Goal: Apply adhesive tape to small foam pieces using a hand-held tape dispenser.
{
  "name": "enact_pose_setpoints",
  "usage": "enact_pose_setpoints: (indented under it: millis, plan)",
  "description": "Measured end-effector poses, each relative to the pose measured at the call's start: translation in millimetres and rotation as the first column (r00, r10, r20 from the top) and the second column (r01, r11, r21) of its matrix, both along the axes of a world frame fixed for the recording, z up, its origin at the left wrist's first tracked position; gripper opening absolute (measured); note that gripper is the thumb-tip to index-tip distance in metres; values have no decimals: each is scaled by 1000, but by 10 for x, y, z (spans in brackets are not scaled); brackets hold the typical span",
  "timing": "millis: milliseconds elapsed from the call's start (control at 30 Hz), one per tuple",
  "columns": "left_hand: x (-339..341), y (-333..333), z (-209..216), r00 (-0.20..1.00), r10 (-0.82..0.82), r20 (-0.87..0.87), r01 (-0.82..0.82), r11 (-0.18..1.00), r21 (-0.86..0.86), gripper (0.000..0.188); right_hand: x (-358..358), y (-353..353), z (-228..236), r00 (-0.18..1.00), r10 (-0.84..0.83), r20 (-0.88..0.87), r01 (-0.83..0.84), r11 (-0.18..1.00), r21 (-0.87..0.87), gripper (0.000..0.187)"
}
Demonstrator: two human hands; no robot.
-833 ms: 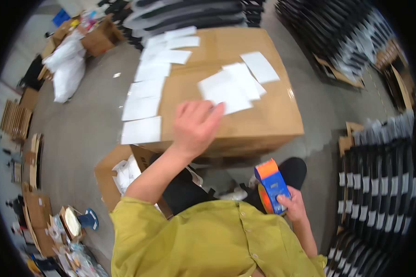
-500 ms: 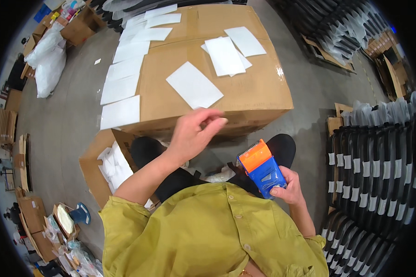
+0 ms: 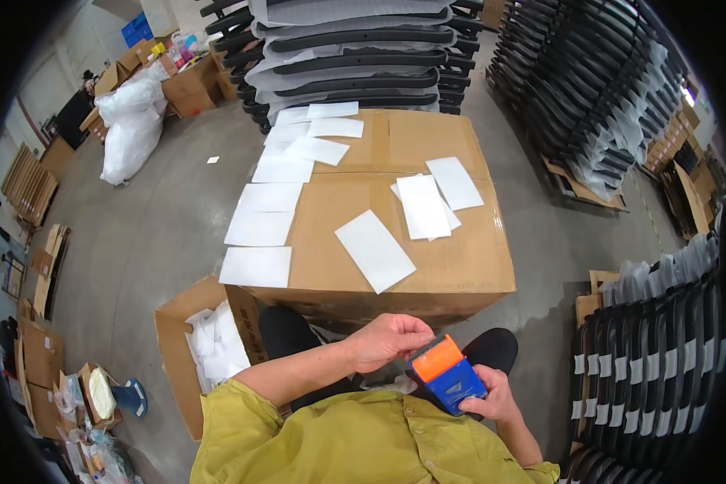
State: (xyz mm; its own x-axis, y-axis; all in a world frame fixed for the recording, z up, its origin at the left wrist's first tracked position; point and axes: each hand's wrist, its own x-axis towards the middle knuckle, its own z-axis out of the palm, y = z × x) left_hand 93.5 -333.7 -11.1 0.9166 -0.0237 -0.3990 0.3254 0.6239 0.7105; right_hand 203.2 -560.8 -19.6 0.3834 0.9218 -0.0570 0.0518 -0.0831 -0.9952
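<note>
My right hand (image 3: 497, 394) grips the blue body of a hand-held tape dispenser (image 3: 453, 385) with an orange front and a dark toothed edge. At that edge is my left hand (image 3: 385, 342), its thumb and fingertips pinched together; whatever they pinch is too small to make out. Both hands are in front of a large cardboard box (image 3: 347, 214). On its top, a white rectangular sheet (image 3: 375, 252) lies askew near the front. Another white sheet (image 3: 424, 207) overlaps one beneath it, and a further sheet (image 3: 455, 183) lies beside them. Several more sheets (image 3: 256, 266) line the left edge.
An open carton (image 3: 169, 323) of white pieces stands at the left by my leg. Stacked black frames with clear wrapping (image 3: 355, 60) rise behind the box, and more stacked frames (image 3: 649, 355) stand at the right. A bulging white bag (image 3: 133, 129) sits at the far left.
My left hand has moved down and right from the box's front edge to the tape dispenser, its fingers closing. The view has tilted up, showing more of the stack behind.
</note>
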Motion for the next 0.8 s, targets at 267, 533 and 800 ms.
enact_pose_setpoints:
  millis: [267,533,800]
  plan:
    - [85,276,200,995,97,37,-104,931,349,22,143,261,188,997,79,5,-78,994,-78,39]
    - [186,586,130,959,275,76,-270,789,552,12,97,444,376,987,2,-163,-31,984,-175,40]
    - [398,1232,-129,807,345,479,-548,134,826,19,262,615,570,975,-24,-220,-24,977,-212,39]
